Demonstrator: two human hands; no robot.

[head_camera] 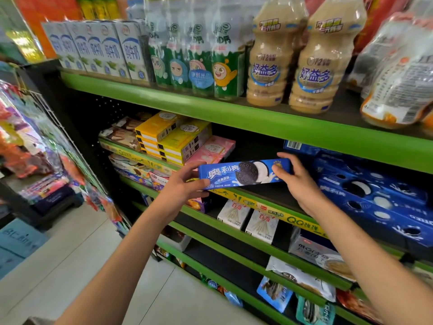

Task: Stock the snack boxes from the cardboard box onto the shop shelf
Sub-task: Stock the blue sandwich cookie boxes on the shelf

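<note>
A long blue cookie box (243, 173) with a black-and-white biscuit picture is held level in front of the second shelf (269, 195). My left hand (185, 184) grips its left end, thumb on the front face. My right hand (296, 178) holds its right end, thumb on the front and fingers behind. The box hangs over a bare dark stretch of shelf, between a pink box (212, 151) on the left and a stack of blue cookie boxes (375, 191) on the right. The cardboard box is out of view.
Yellow boxes (171, 137) are stacked left of the pink one. Milk cartons (98, 48) and drink bottles (271, 62) fill the top shelf. White snack boxes (248, 219) and bags sit on lower green-edged shelves. A wire rack of packets (46, 141) hangs at left over the tiled floor (70, 254).
</note>
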